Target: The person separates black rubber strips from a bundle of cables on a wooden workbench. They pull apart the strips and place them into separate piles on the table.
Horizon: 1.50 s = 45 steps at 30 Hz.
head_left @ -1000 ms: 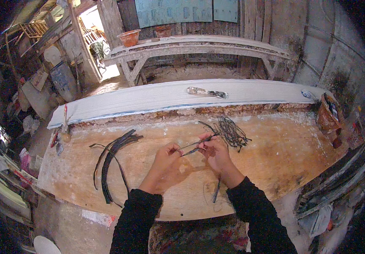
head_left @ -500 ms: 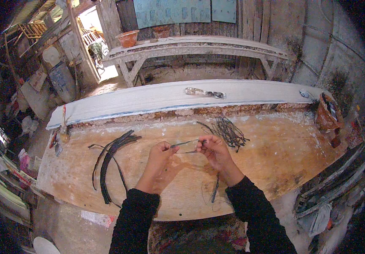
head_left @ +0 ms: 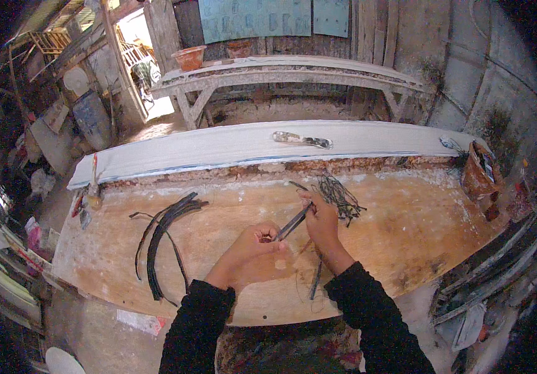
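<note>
My left hand [head_left: 255, 246] is closed in a pinch on the lower end of a short dark strip [head_left: 293, 225]. The strip slants up and away to my right hand [head_left: 322, 219], whose fingers are closed round its upper end. Both hands are above the middle of a wooden board. Left of them lies a curved bundle of long black strips [head_left: 155, 252]. Just beyond my right hand is a tangled heap of thin dark loops [head_left: 342, 194]. A short dark piece [head_left: 316, 278] with fine threads lies by my right wrist.
A white-coated slab [head_left: 218, 151] runs along the board's far side, with a smeared scraper [head_left: 303, 139] on it. An orange pot [head_left: 481, 171] stands at the right end, a brush [head_left: 94, 198] at the left. Behind is a long bench [head_left: 293, 73] with clay pots [head_left: 189, 58].
The thin loop stretched between my hands now appears as a straight, slanted strip. My left hand has shifted right and nearer; my right hand has turned and moved slightly.
</note>
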### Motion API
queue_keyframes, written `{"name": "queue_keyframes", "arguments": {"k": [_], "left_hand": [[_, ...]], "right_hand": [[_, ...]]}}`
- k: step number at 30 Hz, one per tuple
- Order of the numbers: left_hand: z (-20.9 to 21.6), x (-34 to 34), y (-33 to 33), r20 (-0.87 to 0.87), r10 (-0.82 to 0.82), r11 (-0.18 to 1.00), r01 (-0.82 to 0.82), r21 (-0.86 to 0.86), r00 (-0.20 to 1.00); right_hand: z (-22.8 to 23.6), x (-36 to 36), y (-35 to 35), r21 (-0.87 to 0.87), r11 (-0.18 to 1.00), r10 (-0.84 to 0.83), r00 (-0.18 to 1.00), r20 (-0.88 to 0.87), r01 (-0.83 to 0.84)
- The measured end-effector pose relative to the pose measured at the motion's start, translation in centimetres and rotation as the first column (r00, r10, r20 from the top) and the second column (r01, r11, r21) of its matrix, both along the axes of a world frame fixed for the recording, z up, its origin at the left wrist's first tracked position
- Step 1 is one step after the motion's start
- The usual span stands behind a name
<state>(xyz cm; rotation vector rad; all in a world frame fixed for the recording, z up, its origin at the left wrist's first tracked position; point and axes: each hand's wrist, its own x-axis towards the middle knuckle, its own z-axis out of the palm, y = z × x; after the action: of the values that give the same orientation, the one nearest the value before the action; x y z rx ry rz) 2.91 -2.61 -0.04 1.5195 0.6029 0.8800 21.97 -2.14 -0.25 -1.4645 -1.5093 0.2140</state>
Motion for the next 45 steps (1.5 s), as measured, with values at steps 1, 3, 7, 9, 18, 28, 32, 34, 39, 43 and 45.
{"name": "queue_keyframes", "arguments": {"k": [1,3,7,9,18,28,32,34,39,43,45], "left_hand": [[0.3,0.1,-0.3,0.005,0.059,0.994,-0.059,-0.09,0.998],[0.5,0.2,0.0,0.022,0.228,0.956,-0.219,-0.193,0.973],[-1.2,-1.5,2.4,0.023,0.564,0.804,-0.542,-0.246,0.826],[-2.7,-2.1,3.6,0.065,0.658,0.74,-0.629,-0.239,0.75],[0.3,-1.7,2.3,0.171,0.726,0.65,-0.582,-0.488,0.666],[-3.1,-0.7,2.1,0.156,0.366,0.891,-0.296,-0.345,0.918],[-1.6,1.4,0.4,-0.004,0.289,0.933,-0.281,0.224,0.957],[-1.7,2.0,-1.1,0.02,0.165,0.986,-0.166,0.013,0.986],[-2.2,2.4,-1.9,-0.104,-0.149,0.984,0.158,0.081,0.983],[0.4,0.6,-0.8,0.098,0.039,0.999,-0.04,0.008,0.994],[0.2,-0.7,0.5,0.176,0.186,0.982,-0.188,-0.005,0.967]], "right_hand": [[-0.6,0.0,0.4,0.067,0.998,0.022,0.997,-0.069,-0.017],[-1.3,0.4,0.5,0.1,0.995,0.009,0.993,-0.12,0.004],[-1.4,-0.6,-0.3,0.048,0.997,0.059,0.988,-0.145,-0.053],[-1.1,-1.4,-0.6,-0.006,0.978,0.206,0.961,-0.182,-0.21],[2.1,-3.0,-3.8,-0.181,0.419,0.485,0.388,-0.784,-0.89],[0.5,-1.5,-1.0,0.033,0.746,0.55,0.587,-0.593,-0.666],[-1.9,-0.9,0.0,0.005,0.898,0.388,0.789,-0.476,-0.439],[-1.8,-0.7,-0.2,-0.055,0.96,0.256,0.938,-0.232,-0.275],[-1.8,0.3,0.3,-0.056,0.998,-0.022,0.994,-0.109,0.016],[-1.3,0.1,0.8,0.198,0.978,0.106,0.968,-0.229,-0.06],[-1.0,0.2,0.4,0.173,0.973,0.193,0.948,-0.255,-0.152]]}}
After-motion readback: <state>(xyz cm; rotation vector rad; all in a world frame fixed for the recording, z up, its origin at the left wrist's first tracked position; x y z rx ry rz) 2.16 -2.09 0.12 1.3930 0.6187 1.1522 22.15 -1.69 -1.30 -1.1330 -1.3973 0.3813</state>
